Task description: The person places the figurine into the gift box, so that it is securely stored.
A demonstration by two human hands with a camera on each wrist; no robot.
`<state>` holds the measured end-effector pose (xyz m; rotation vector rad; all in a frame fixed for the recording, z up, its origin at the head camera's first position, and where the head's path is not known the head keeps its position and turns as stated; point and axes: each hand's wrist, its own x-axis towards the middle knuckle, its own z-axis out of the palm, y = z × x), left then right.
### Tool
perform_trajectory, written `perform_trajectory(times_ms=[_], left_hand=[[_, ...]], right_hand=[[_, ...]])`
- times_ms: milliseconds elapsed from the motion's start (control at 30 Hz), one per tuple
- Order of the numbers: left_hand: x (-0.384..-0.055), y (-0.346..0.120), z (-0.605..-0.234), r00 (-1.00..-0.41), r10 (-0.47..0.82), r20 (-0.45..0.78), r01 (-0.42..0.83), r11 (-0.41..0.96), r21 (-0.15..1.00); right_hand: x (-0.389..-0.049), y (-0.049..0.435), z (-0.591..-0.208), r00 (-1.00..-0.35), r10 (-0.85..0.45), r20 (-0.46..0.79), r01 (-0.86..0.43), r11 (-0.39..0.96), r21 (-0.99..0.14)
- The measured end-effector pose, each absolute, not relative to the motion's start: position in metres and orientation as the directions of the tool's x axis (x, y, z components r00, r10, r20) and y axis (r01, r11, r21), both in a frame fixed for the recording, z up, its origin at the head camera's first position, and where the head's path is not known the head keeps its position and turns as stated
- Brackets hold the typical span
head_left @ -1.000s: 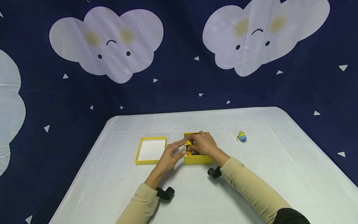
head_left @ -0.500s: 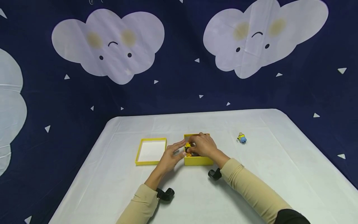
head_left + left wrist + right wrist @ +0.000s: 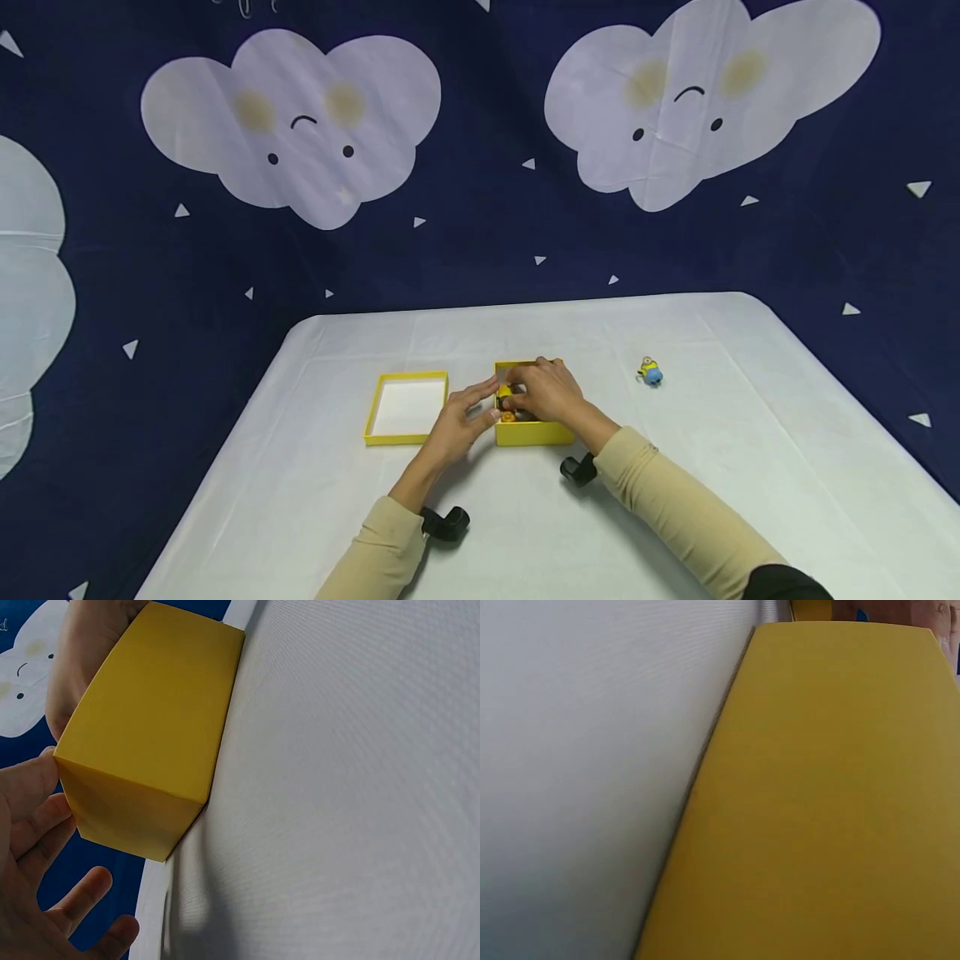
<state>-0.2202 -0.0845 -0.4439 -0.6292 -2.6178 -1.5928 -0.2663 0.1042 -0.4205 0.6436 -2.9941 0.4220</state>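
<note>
A yellow box [image 3: 534, 434] stands on the white table, its top uncovered. My right hand [image 3: 551, 393] reaches down into it from the right. Its thumb and fingers pinch a small yellow toy figure [image 3: 505, 390] with a dark middle, near the box's left wall; the hand covers much of the inside. An orange-yellow piece [image 3: 507, 417] shows below the thumb. My left hand [image 3: 456, 427] touches the left wall with relaxed, spread fingers; in the left wrist view its fingertips [image 3: 46, 754] meet the box's upper corner. The yellow outer wall [image 3: 810, 795] fills most of the right wrist view.
Left of the box lies its shallow lid [image 3: 397, 439], yellow-rimmed and white inside. A yellow and blue toy figure [image 3: 650, 372] sits on the table to the right. Behind the table [image 3: 510, 517] hangs a dark blue cloth [image 3: 480, 275] with clouds.
The pinched figure has shifted slightly within the box along with the right hand's fingers. My left hand stays at the left wall. The whole view has tilted a little.
</note>
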Motion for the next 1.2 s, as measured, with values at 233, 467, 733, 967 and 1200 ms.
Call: perform_trajectory(times_ms=[233,467,733,967,1200], left_hand=[[-0.211,-0.081,-0.43,-0.922,0.322,0.213,0.332,0.379,0.864],[-0.213,-0.081,-0.432,-0.925,0.317,0.207,0.324,0.38,0.866],[-0.219,-0.084,-0.442,-0.92,0.313,0.235,0.352,0.399,0.847],[-0.22,-0.084,-0.443,-0.922,0.313,0.228,0.345,0.397,0.85],[-0.22,-0.085,-0.443,-0.923,0.309,0.229,0.343,0.393,0.853]], right_hand=[[-0.266,0.107,-0.417,-0.911,-0.396,0.12,-0.413,0.852,-0.321],[-0.265,0.11,-0.413,-0.914,-0.388,0.119,-0.403,0.832,-0.38],[-0.262,0.119,-0.407,-0.918,-0.366,0.152,-0.395,0.807,-0.44],[-0.26,0.131,-0.394,-0.92,-0.342,0.189,-0.391,0.79,-0.473],[-0.258,0.145,-0.39,-0.927,-0.321,0.194,-0.375,0.781,-0.5]])
